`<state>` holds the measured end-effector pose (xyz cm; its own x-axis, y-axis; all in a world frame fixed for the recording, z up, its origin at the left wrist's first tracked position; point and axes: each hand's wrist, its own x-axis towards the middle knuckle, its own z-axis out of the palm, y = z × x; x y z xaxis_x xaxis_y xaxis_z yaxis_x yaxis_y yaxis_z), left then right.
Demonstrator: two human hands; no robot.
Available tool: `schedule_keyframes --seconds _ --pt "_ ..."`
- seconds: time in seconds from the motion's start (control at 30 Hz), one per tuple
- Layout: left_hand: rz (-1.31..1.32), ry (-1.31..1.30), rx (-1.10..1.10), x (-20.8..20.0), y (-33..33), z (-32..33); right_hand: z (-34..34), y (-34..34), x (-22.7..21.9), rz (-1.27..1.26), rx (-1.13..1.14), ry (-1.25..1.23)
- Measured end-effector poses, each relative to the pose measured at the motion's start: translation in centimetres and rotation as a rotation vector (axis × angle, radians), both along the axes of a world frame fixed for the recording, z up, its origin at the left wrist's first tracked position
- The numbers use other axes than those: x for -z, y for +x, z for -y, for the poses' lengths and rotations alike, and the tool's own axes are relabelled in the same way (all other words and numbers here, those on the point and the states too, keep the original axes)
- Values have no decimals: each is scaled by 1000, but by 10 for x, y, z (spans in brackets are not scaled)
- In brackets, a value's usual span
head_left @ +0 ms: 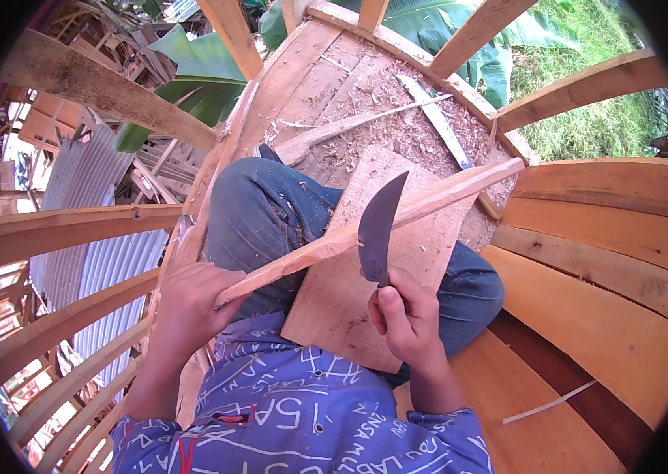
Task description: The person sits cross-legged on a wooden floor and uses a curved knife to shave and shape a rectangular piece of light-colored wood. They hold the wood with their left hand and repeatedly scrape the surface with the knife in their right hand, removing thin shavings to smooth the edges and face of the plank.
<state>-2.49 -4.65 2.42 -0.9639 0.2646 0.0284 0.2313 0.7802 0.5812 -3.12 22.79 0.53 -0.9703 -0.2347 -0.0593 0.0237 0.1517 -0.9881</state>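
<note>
A long, roughly squared wooden stick [444,192] slants across my lap, its far end up and to the right. My left hand [198,304] is wrapped round its near end. In my right hand [405,316] is a knife with a broad, dark, curved blade [379,225], point upward. The handle is mostly hidden in my fingers. The blade overlaps the stick's middle; whether it touches the wood I cannot tell. Under the stick a wide flat board [350,304] rests on my legs.
Wood shavings [381,87] litter the plank floor ahead, around a hand saw [437,118] and a tapered piece of wood [334,130]. Wooden rails [73,229] stand at the left and far side. Stacked planks [587,308] lie at the right, with a thin strip [549,401] on them.
</note>
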Motion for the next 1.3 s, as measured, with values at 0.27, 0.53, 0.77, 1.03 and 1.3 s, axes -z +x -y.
schedule_keyframes --seconds 0.27,0.53,0.77,1.03,1.3 --pt "26 -21 1 -2 2 0 -11 -7 -9 103 97 -42" --pt "-25 -6 -4 1 3 0 -20 -11 -10 121 423 -445" --pt "-18 -34 7 1 4 2 -17 -10 -3 18 59 -62" --pt "10 -23 -1 4 4 4 -24 -6 -1 455 -130 -519" --pt "26 7 -22 -1 1 3 -22 -6 -10 143 289 -562"
